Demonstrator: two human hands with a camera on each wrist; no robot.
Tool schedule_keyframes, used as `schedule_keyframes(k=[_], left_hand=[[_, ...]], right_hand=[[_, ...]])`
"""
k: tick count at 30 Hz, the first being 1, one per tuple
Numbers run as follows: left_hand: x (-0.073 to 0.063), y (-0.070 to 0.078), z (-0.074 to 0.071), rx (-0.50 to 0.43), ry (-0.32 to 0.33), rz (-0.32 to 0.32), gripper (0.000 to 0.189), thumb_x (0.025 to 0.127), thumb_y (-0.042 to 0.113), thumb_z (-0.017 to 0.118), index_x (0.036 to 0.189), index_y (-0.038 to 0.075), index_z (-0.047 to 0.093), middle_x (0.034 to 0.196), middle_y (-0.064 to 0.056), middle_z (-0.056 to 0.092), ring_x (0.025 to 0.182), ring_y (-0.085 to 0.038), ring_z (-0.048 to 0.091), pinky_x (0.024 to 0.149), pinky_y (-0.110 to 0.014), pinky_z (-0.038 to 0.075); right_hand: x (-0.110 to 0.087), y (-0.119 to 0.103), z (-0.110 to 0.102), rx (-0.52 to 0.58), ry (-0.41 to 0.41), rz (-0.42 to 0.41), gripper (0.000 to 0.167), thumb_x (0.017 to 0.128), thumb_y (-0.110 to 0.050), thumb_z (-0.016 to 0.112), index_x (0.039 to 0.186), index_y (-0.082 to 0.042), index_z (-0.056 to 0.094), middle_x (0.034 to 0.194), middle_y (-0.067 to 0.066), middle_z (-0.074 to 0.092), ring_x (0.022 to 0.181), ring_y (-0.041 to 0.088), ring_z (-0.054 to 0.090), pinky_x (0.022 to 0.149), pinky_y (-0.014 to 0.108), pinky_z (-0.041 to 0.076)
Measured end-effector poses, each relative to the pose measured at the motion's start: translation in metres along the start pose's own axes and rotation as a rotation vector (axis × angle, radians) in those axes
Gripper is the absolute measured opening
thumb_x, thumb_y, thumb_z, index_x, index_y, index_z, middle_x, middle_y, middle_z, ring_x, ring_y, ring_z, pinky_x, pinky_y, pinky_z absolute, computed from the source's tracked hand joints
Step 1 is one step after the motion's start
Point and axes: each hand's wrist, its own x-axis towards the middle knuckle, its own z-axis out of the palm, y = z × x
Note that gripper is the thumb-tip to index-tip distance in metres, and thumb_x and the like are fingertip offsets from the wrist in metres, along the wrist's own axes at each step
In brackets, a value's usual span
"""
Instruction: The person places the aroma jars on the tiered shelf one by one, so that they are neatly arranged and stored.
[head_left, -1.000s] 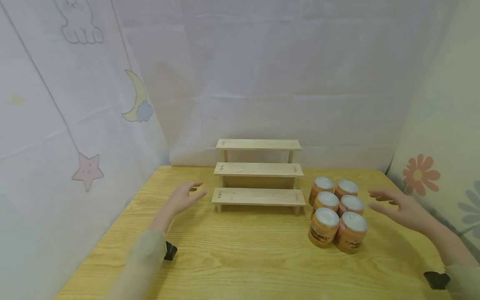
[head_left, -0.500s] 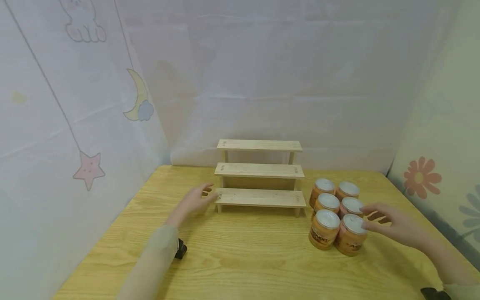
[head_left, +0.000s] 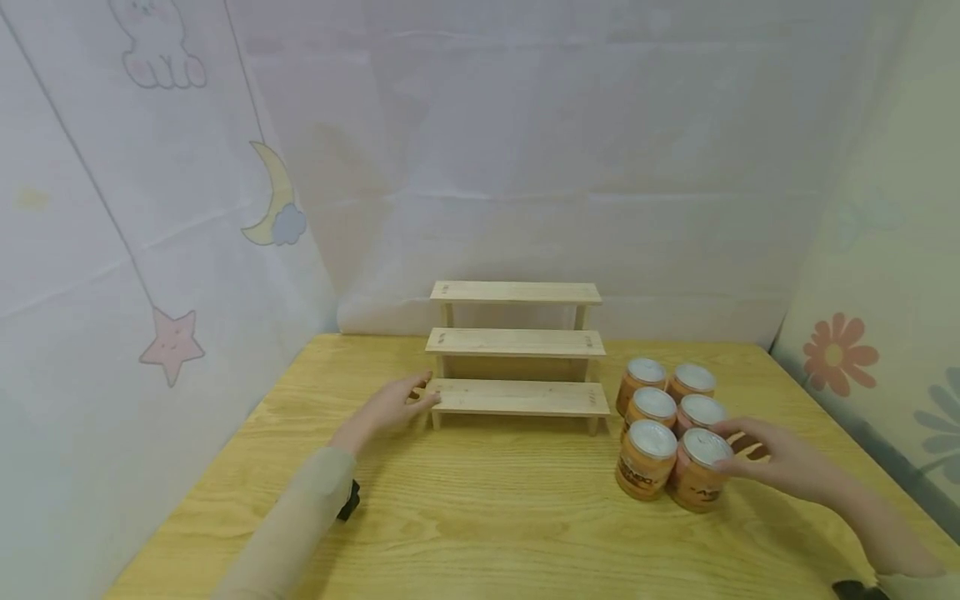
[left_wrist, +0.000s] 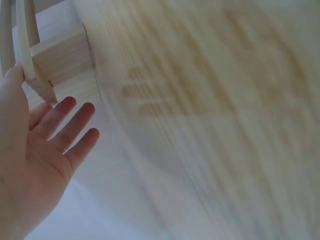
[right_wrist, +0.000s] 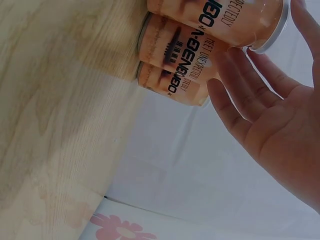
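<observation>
Several orange cans with silver lids stand upright in two rows on the right of the table. My right hand (head_left: 783, 457) spans the upper side of the front right can (head_left: 696, 490), thumb by its near rim and fingers towards the far side. In the right wrist view those fingers (right_wrist: 240, 85) are fairly straight beside the labelled cans (right_wrist: 177, 52); a firm grip does not show. At the left end of the three-tier wooden shelf (head_left: 521, 398), my left hand (head_left: 388, 406) has its thumb at the lowest board (left_wrist: 44, 85), the other fingers spread and extended.
Beneath everything is a wood-grain table (head_left: 480, 517). White cloth walls (head_left: 510, 167) enclose its back and left, with a printed floral cloth (head_left: 862, 292) on the right. The shelf's upper board (head_left: 517, 292) stands near the back cloth.
My right hand has moved left and down, from beside the cans to the front right one. The left hand has moved right to the shelf's end. Shelf and cans stay in place.
</observation>
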Motion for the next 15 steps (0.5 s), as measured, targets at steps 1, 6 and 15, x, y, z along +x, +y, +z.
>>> schedule_keyframes(k=[1, 6, 15], left_hand=[[0.001, -0.001, 0.001, -0.002, -0.006, 0.002, 0.071, 0.094, 0.051, 0.048, 0.147, 0.007, 0.031, 0.142, -0.016, 0.044, 0.119, -0.033, 0.052, 0.099, -0.049, 0.043], [0.001, -0.002, 0.005, -0.026, -0.016, -0.008, 0.072, 0.094, 0.052, 0.048, 0.148, 0.009, 0.028, 0.144, -0.013, 0.042, 0.119, -0.03, 0.052, 0.097, -0.047, 0.045], [-0.002, 0.0, 0.008, -0.106, -0.025, -0.034, 0.075, 0.093, 0.051, 0.05, 0.15, 0.011, 0.023, 0.142, -0.021, 0.042, 0.122, -0.037, 0.049, 0.097, -0.053, 0.043]], right_hand=[[0.0, -0.001, 0.0, 0.005, -0.01, 0.004, 0.039, 0.085, -0.025, 0.07, 0.12, -0.015, 0.057, 0.113, 0.003, 0.061, 0.091, -0.003, 0.055, 0.07, 0.023, 0.051], [0.001, -0.002, 0.001, 0.024, -0.05, 0.059, 0.044, 0.085, -0.028, 0.07, 0.123, -0.013, 0.054, 0.116, 0.006, 0.059, 0.095, 0.0, 0.055, 0.071, 0.023, 0.051], [0.006, -0.004, 0.01, 0.063, -0.067, 0.095, 0.055, 0.082, -0.029, 0.073, 0.124, -0.003, 0.05, 0.113, 0.011, 0.056, 0.088, 0.002, 0.055, 0.066, 0.024, 0.05]])
